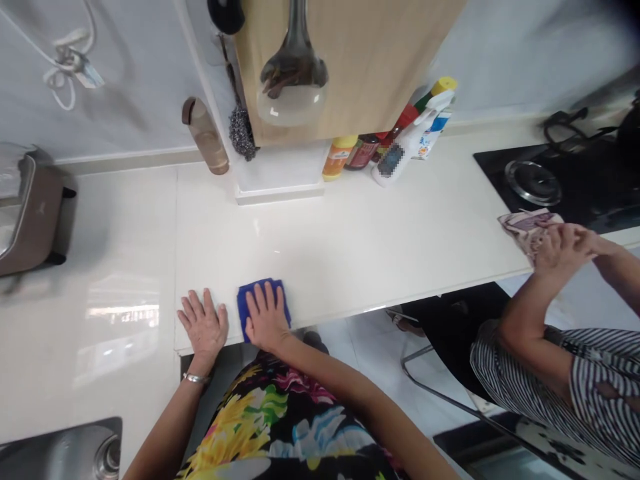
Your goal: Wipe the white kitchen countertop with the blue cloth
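Note:
My left hand lies palm down on the white countertop near its front edge, fingers spread, holding nothing. A silvery bracelet circles that wrist. To its right, my right hand rests flat on a folded blue cloth, fingers stretched out over it. The cloth lies on the counter at the front edge, and its middle is hidden under my palm.
At right, another person's hands rest on a patterned cloth beside a black cooktop. Bottles and a spray bottle stand at the back. A ladle hangs above. A sink lies lower left.

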Demonstrator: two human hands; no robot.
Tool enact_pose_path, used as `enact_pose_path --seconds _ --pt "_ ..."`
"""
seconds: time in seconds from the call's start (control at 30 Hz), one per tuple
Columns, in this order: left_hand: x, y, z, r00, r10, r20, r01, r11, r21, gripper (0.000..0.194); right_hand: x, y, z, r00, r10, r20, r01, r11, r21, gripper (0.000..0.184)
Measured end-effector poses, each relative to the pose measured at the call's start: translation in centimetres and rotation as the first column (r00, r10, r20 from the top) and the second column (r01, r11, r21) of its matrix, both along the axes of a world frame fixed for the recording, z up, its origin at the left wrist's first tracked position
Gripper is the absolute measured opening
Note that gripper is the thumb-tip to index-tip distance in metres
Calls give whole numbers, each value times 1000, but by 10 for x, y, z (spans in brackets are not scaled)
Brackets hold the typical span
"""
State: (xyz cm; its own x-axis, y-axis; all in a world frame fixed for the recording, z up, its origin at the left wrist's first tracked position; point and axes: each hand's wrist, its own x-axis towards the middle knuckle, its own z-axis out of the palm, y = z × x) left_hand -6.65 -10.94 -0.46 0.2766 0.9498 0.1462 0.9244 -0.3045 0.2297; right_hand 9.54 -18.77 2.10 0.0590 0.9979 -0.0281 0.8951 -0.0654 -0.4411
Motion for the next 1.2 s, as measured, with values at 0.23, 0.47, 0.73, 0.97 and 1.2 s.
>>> enact_pose_path --seconds 0.23,0.47,0.73,0.97,1.2 --pt "3 1 6 999 33 34 -34 999 37 63 33 10 1 985 171 -34 -167 980 109 64" --pt "25 -20 8 991 121 61 -124 991 51 70 145 -16 -12 998 -53 21 49 982 185 64" --pt "55 -22 13 964 255 79 -259 964 52 73 302 -35 -27 892 -400 212 361 911 201 59" --pt "79 -26 24 960 278 24 -278 945 170 73 391 3 -37 716 -639 283 597 770 226 59" --pt "78 -23 24 943 323 -83 -310 940 142 69 407 97 -32 599 -761 249 758 639 132 64"
